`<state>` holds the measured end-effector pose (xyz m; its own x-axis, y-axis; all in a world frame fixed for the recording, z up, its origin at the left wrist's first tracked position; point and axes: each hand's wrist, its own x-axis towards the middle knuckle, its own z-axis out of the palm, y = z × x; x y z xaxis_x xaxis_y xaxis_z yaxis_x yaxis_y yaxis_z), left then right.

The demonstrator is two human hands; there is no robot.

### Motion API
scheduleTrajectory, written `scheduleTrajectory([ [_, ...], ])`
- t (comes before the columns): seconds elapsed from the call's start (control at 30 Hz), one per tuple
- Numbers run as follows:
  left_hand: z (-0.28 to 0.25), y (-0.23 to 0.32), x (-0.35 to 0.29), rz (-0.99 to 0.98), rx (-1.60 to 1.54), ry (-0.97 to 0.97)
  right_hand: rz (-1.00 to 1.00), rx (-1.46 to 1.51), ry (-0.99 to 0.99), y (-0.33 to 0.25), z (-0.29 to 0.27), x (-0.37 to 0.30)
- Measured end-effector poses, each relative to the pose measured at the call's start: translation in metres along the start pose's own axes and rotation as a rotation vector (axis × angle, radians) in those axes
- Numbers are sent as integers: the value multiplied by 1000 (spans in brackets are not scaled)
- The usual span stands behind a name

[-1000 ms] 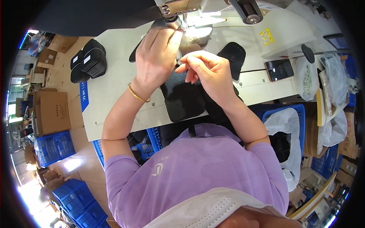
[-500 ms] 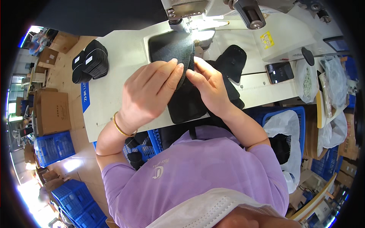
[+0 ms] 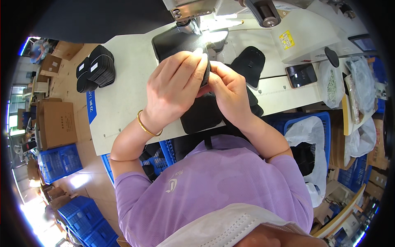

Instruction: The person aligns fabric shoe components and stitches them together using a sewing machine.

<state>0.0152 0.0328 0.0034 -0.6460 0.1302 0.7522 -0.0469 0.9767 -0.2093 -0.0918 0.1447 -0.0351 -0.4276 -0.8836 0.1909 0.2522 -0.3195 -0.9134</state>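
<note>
The black cloth piece (image 3: 170, 43) is near the top middle of the frame, just below the metal head of the sewing machine (image 3: 191, 11). I cannot tell if the needle touches it. The left hand (image 3: 175, 84) holds the right edge of the piece, and its grip is narrow, with the thumb and fingers pinched close. The right hand (image 3: 228, 88) is just beside it and pinches the same edge. Its grip is narrow too, but some of its fingertips are hidden. A gold bracelet (image 3: 145, 125) goes around the left wrist.

Below the hands, a dark pad (image 3: 201, 115) lies at the front edge of the pale worktop (image 3: 123, 82). To the right of the hands, a black flat shape (image 3: 250, 61) lies on the worktop. More to the right is a dark phone (image 3: 301, 75), lying flat. At the upper left, well apart from the hands, is a tied stack (image 3: 103, 70) of black pieces with white labels.

At the right of the frame, a white plastic bag (image 3: 308, 131) hangs over a blue basket (image 3: 328, 140). At the left, a brown box (image 3: 59, 123) stands above a blue crate (image 3: 61, 163). The person wears a purple shirt (image 3: 222, 181).
</note>
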Motion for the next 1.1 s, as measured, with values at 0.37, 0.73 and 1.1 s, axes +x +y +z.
scheduleTrajectory([
  [0.37,10,-11,3,-29,-11,56,6,37,-19,3,-2,10],
  [0.73,6,-60,-43,-1454,-1712,207,85,-1495,464,2,-130,-18],
  [1.1,46,-97,-3,-702,-163,-343,169,-1648,506,25,-136,-7],
])
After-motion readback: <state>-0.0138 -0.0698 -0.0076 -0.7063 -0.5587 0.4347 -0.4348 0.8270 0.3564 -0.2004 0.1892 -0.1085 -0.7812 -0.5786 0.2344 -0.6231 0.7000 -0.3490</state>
